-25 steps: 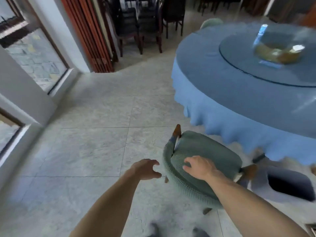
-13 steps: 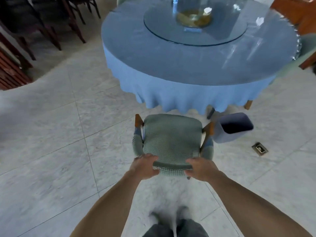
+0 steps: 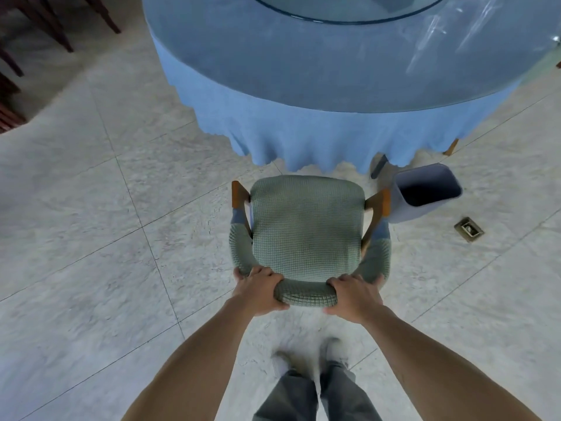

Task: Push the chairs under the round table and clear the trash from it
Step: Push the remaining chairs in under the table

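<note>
A green-covered chair [image 3: 306,226] with wooden arms stands on the floor in front of me, its seat facing the round table [image 3: 334,65]. The table carries a blue cloth that hangs to a scalloped hem, and a glass turntable [image 3: 349,13] shows at the top edge. My left hand [image 3: 258,288] grips the left end of the chair's padded backrest. My right hand [image 3: 353,294] grips the right end. The chair's front edge is just short of the cloth hem. No trash on the table is in view.
A grey-blue waste bin [image 3: 425,192] stands tilted on the floor right of the chair, close to its right arm. A small brass floor socket [image 3: 469,229] lies beyond it. Dark wooden chair legs [image 3: 36,28] are at the upper left. My feet [image 3: 309,360] are behind the chair.
My left hand closed on the backrest, so both hands hold it. I turned to face the table squarely, with the chair between me and its edge, and the view has tilted down.
</note>
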A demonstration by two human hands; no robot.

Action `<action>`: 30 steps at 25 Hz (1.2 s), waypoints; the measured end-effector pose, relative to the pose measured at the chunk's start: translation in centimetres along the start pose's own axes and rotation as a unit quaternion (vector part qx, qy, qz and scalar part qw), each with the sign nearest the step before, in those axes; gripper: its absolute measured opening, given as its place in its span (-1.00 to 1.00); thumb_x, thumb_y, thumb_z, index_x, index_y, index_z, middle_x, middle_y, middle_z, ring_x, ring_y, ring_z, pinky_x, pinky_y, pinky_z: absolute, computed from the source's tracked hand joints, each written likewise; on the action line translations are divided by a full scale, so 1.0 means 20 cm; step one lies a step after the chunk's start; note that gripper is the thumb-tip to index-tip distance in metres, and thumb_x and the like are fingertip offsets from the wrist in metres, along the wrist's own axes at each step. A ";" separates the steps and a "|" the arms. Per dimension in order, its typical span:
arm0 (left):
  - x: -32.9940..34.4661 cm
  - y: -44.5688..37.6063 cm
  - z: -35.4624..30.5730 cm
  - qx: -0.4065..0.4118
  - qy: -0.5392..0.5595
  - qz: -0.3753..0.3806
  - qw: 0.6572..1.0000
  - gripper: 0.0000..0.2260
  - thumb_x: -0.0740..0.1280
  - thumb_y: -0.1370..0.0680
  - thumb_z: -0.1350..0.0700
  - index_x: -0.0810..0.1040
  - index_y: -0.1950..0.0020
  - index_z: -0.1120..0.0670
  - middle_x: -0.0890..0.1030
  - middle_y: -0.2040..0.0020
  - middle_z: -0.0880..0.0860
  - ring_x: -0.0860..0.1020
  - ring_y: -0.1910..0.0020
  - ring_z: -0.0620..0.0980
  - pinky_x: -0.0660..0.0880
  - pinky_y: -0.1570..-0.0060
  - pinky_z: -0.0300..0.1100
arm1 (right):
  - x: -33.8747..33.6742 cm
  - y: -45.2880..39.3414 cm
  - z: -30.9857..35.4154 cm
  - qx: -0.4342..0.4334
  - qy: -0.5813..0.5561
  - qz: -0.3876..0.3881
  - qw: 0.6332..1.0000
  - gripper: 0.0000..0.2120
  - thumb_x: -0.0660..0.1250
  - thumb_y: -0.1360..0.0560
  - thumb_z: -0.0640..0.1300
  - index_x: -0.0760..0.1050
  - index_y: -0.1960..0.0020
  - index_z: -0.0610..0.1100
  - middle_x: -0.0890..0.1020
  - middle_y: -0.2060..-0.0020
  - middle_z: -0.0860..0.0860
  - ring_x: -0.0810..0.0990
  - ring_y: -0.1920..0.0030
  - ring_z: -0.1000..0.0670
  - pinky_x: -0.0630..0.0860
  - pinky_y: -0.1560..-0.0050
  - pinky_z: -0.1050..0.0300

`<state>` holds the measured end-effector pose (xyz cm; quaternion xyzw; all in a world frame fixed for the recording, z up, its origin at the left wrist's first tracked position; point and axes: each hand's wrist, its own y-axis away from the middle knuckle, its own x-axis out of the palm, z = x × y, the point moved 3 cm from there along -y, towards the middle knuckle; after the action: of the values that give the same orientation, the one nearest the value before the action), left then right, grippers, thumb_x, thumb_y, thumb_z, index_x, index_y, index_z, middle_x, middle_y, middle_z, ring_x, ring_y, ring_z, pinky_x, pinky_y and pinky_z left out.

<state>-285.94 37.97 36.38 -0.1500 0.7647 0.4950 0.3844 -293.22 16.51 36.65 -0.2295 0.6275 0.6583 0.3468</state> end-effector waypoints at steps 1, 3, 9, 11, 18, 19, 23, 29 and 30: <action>0.01 0.00 0.01 0.006 -0.004 -0.005 1.000 -0.41 0.31 -0.45 -0.34 0.38 -0.42 -0.16 0.41 -0.37 -0.10 0.25 -0.42 0.02 0.06 -0.34 0.40 | 0.00 -0.01 0.01 0.001 0.007 -0.004 1.000 -0.47 0.27 -0.39 0.36 0.44 -0.29 0.19 0.55 -0.15 0.13 0.47 -0.26 -0.05 0.15 -0.28 -0.53; 0.04 -0.01 0.02 0.020 -0.014 -0.011 1.000 -0.44 0.28 -0.49 -0.32 0.36 -0.44 -0.15 0.39 -0.39 -0.12 0.23 -0.43 0.01 0.02 -0.34 0.45 | 0.01 -0.02 0.00 -0.006 0.021 -0.006 1.000 -0.47 0.25 -0.41 0.39 0.44 -0.30 0.20 0.57 -0.15 0.14 0.48 -0.26 -0.04 0.14 -0.28 -0.55; -0.08 -0.08 0.07 0.028 -0.025 -0.010 0.999 -0.47 0.25 -0.53 -0.29 0.35 -0.46 -0.13 0.39 -0.40 -0.11 0.22 -0.45 0.00 0.00 -0.35 0.47 | -0.10 -0.09 0.04 0.000 0.010 -0.017 1.000 -0.51 0.26 -0.43 0.38 0.47 -0.27 0.17 0.61 -0.10 0.15 0.54 -0.20 -0.03 0.16 -0.30 -0.52; -0.15 -0.14 0.09 0.031 -0.029 -0.012 0.999 -0.47 0.24 -0.53 -0.29 0.37 -0.45 -0.11 0.40 -0.39 -0.10 0.24 -0.45 0.00 0.01 -0.36 0.47 | -0.17 -0.16 0.04 0.002 0.011 -0.025 1.000 -0.55 0.27 -0.44 0.35 0.49 -0.22 0.15 0.63 -0.07 0.13 0.56 -0.16 -0.03 0.18 -0.30 -0.49; -0.46 -0.45 0.13 0.027 -0.020 -0.028 0.999 -0.50 0.24 -0.52 -0.31 0.45 -0.37 -0.09 0.46 -0.31 -0.09 0.29 -0.39 0.01 0.08 -0.34 0.44 | -0.50 -0.46 -0.06 -0.014 0.039 -0.041 0.998 -0.55 0.27 -0.46 0.35 0.50 -0.20 0.09 0.65 -0.01 0.06 0.60 -0.09 -0.09 0.26 -0.32 -0.42; -0.52 -0.50 0.14 0.026 -0.017 -0.029 0.999 -0.50 0.25 -0.52 -0.31 0.45 -0.37 -0.10 0.47 -0.31 -0.10 0.30 -0.39 0.01 0.09 -0.35 0.43 | -0.55 -0.51 -0.07 -0.017 0.041 -0.044 0.998 -0.55 0.27 -0.47 0.35 0.50 -0.21 0.08 0.65 0.00 0.04 0.60 -0.08 -0.10 0.26 -0.32 -0.42; -0.74 -0.73 0.18 0.023 -0.018 -0.031 0.999 -0.51 0.29 -0.51 -0.28 0.45 -0.38 -0.10 0.48 -0.30 -0.10 0.31 -0.39 -0.01 0.11 -0.36 0.40 | -0.74 -0.74 -0.13 -0.023 0.042 -0.058 0.997 -0.56 0.28 -0.48 0.33 0.51 -0.18 0.05 0.64 0.03 0.03 0.61 -0.07 -0.10 0.27 -0.32 -0.42; -1.05 -1.07 0.24 0.022 -0.031 -0.038 0.999 -0.50 0.30 -0.51 -0.27 0.46 -0.39 -0.09 0.47 -0.32 -0.10 0.32 -0.39 -0.01 0.13 -0.36 0.41 | -1.05 -1.08 -0.23 -0.032 0.045 -0.073 0.996 -0.57 0.29 -0.48 0.33 0.51 -0.12 0.02 0.64 0.09 0.04 0.61 -0.02 -0.10 0.32 -0.27 -0.33; -1.10 -1.12 0.25 0.022 -0.029 -0.039 0.999 -0.51 0.30 -0.51 -0.27 0.47 -0.38 -0.09 0.48 -0.32 -0.10 0.33 -0.39 -0.01 0.13 -0.36 0.41 | -1.10 -1.13 -0.24 -0.030 0.044 -0.076 0.996 -0.57 0.30 -0.47 0.34 0.51 -0.11 0.02 0.63 0.11 0.05 0.61 0.00 -0.09 0.32 -0.26 -0.32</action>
<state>-255.55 28.52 37.12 -0.1567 0.7574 0.4672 0.4284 -262.73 7.44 37.24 -0.3161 0.6027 0.6379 0.3605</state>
